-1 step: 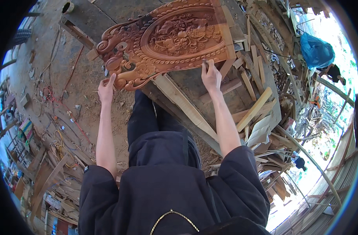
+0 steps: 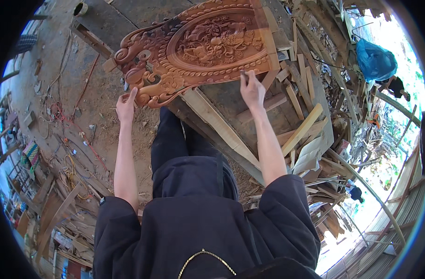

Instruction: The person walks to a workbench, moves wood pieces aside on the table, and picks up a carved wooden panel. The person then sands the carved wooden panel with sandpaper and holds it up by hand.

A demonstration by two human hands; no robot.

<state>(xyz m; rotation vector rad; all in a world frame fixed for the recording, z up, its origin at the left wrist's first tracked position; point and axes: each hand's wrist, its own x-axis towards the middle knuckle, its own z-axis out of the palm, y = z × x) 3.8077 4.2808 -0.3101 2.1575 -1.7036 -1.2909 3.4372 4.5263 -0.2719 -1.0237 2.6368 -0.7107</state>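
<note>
A reddish-brown carved wooden panel (image 2: 173, 53) lies ahead of me, its raised oval relief ringed by a beaded border. Scrollwork fills the panel's left end. My left hand (image 2: 125, 106) is closed at the near left corner, thumb and fingers pinching a carved scroll. At the panel's near long edge, toward its right end, my right hand (image 2: 253, 93) is closed in a pinch. A small dark piece shows at those fingertips against the edge; its kind is too small to make out.
Under the panel is a dark worktop (image 2: 226, 97) with a long pale board (image 2: 217, 121) along its near side. Loose wood offcuts (image 2: 302, 130) pile up at the right. Yellow and red cords (image 2: 70, 172) trail over the dirt floor at left. A blue plastic bag (image 2: 375, 60) hangs far right, near another person (image 2: 398, 88).
My right hand has shifted very slightly to the right along the panel's near edge. The left hand and panel look unmoved.
</note>
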